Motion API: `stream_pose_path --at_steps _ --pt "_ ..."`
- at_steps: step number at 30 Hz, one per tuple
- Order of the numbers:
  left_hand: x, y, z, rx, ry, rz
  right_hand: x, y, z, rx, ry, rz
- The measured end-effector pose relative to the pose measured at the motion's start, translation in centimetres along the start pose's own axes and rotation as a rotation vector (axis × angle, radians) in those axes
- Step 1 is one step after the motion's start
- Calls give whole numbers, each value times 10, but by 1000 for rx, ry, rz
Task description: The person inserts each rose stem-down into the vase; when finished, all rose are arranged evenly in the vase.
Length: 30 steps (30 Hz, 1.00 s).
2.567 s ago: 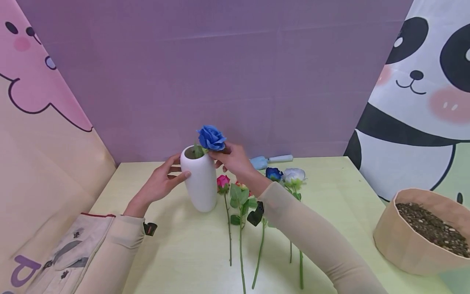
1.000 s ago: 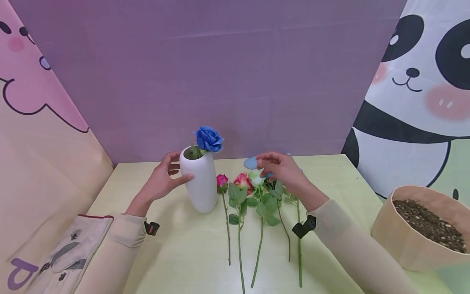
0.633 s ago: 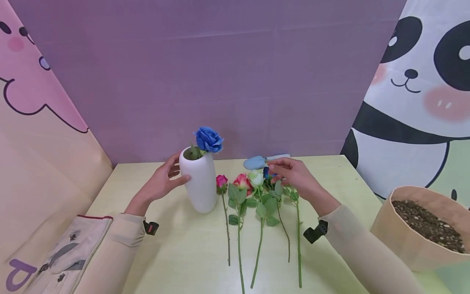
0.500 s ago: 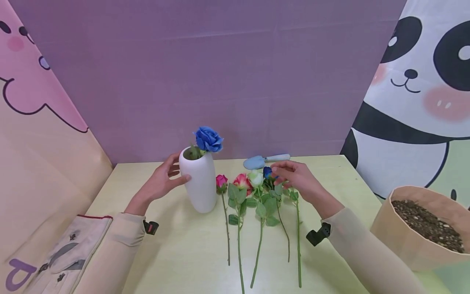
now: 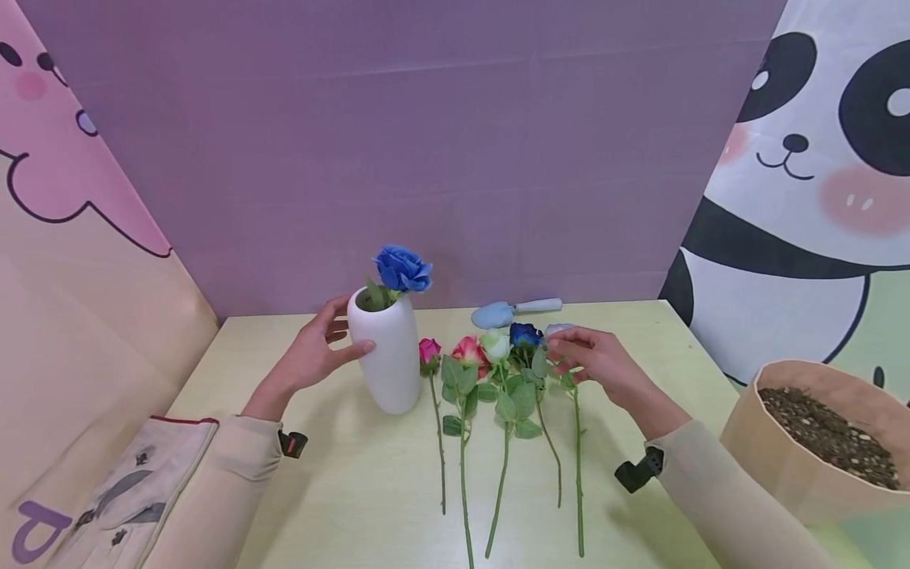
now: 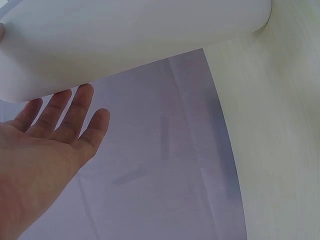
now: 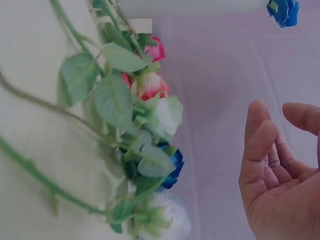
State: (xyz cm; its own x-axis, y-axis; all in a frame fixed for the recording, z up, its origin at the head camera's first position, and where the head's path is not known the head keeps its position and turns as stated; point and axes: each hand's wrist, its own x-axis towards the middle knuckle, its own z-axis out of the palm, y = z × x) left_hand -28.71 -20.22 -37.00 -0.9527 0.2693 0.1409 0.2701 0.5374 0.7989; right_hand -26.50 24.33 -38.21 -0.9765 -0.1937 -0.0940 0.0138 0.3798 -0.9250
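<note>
My left hand (image 5: 313,352) steadies a white vase (image 5: 386,359), thumb on its near side; in the left wrist view, fingertips (image 6: 86,92) touch the far side. A blue rose (image 5: 402,269) stands in the vase's mouth, tilted right. My right hand (image 5: 600,362) hovers over the flower row's right end, fingers loosely bent; the right wrist view shows nothing between them. Partly hidden behind its fingertips is a white rose (image 5: 558,328). To its left lie a dark blue rose (image 5: 526,335), greenish-white rose (image 5: 495,344), pink-and-cream rose (image 5: 469,352) and pink rosebud (image 5: 430,348).
A light blue trowel (image 5: 494,315) lies at the table's back edge. The tan pot (image 5: 789,450) of soil stands at the right. Folded printed fabric (image 5: 135,482) lies at the left. A purple backdrop (image 5: 469,158) rises behind the table (image 5: 341,490).
My right hand has let go of the blue rose, now in the vase, and moved right across the lying flowers to the white rose. The left hand has stayed at the vase.
</note>
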Motion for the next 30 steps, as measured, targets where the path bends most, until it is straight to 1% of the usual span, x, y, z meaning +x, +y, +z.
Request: stream_pose_path --at_steps 4,13,23,30 --pt "0 0 0 0 -6 17 -4 9 -4 -13 -2 32" --pt "-1 -1 0 -10 -15 9 -10 29 -12 -40 -8 89" --pt "-2 -2 0 -12 -14 12 -17 55 -15 -53 -15 135" --pt "-2 -2 0 -12 -14 17 -21 72 -15 -97 -4 179"
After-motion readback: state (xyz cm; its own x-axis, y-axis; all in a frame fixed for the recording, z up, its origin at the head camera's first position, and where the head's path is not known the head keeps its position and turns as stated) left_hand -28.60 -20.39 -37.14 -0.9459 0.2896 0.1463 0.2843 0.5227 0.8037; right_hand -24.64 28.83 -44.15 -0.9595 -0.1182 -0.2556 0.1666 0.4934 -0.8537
